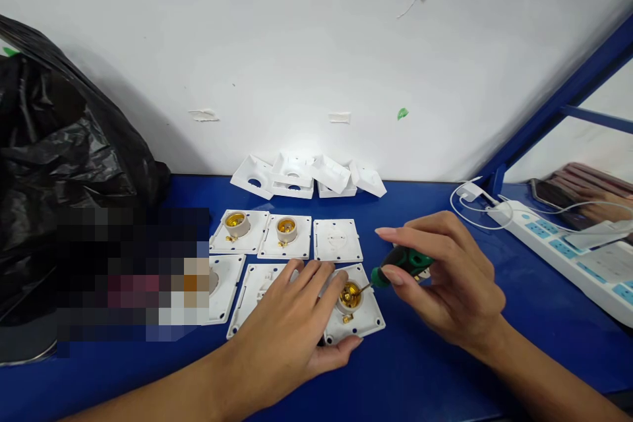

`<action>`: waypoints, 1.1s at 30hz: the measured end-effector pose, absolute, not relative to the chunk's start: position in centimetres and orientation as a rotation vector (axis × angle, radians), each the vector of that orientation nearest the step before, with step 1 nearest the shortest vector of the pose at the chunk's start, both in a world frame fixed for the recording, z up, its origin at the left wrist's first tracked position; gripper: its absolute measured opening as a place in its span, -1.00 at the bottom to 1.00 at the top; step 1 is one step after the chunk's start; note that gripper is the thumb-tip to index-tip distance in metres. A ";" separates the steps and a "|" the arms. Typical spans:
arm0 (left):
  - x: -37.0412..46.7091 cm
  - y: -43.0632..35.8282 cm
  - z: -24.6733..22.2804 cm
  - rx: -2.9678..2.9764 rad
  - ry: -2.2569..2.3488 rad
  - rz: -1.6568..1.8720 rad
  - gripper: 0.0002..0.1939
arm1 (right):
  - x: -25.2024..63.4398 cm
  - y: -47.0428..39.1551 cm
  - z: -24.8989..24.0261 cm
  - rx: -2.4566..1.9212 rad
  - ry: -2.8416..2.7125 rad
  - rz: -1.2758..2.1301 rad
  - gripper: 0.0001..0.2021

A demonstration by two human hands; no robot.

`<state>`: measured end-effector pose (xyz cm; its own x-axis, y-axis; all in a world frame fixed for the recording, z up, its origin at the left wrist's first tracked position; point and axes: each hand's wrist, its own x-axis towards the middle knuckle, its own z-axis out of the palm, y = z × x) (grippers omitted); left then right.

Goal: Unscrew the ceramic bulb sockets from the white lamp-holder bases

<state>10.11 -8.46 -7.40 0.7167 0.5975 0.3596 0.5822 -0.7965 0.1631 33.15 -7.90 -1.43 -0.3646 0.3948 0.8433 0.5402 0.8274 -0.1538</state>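
My right hand [455, 277] grips a green and black screwdriver [403, 265] between thumb and fingers. The screwdriver's thin shaft points left, with its tip in the brass interior of a lamp holder [350, 297] on a square white base plate [366, 323]. My left hand [297, 323] holds that plate down on the table, thumb along its front edge and index finger against the socket. Under the left hand's other fingers lies another white plate [250, 287], partly hidden. A small brass terminal [347, 318] shows in front of the socket.
Behind stand two plates with lamp sockets [285, 229] and a plate without one [337, 241]. White covers [331, 173] lie along the wall. A power strip [558, 247] with white cables is at the right; a black plastic bag [74, 125] bulges at the left beside a pixelated patch.
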 end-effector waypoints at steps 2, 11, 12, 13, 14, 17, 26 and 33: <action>10.1 -8.4 -7.4 2.880 0.992 0.625 -0.40 | 33.2 -7.9 -1.4 -0.697 -1.994 -0.200 -0.58; 10.3 -8.4 -7.5 2.888 0.997 0.651 -0.39 | 33.4 -7.8 -1.1 -0.719 -2.054 -0.039 -0.51; 10.2 -8.4 -7.5 2.889 0.999 0.652 -0.39 | 33.4 -7.6 -1.2 -0.717 -2.049 0.008 -0.50; 10.2 -8.4 -7.5 2.889 1.000 0.652 -0.39 | 33.5 -7.5 -1.4 -0.714 -2.041 0.066 -0.49; 10.2 -8.4 -7.5 2.889 1.000 0.652 -0.39 | 33.5 -7.5 -1.6 -0.709 -2.032 0.135 -0.48; 10.2 -8.4 -7.5 2.889 0.993 0.658 -0.38 | 33.7 -7.4 -2.2 -0.695 -1.967 0.365 -0.42; 10.2 -8.4 -7.5 2.866 0.991 0.638 -0.39 | 33.7 -7.1 -2.1 -0.671 -2.015 0.478 -0.52; 10.2 -8.3 -7.3 2.882 0.981 0.640 -0.37 | 33.6 -7.2 -1.5 -0.661 -2.037 0.188 -0.50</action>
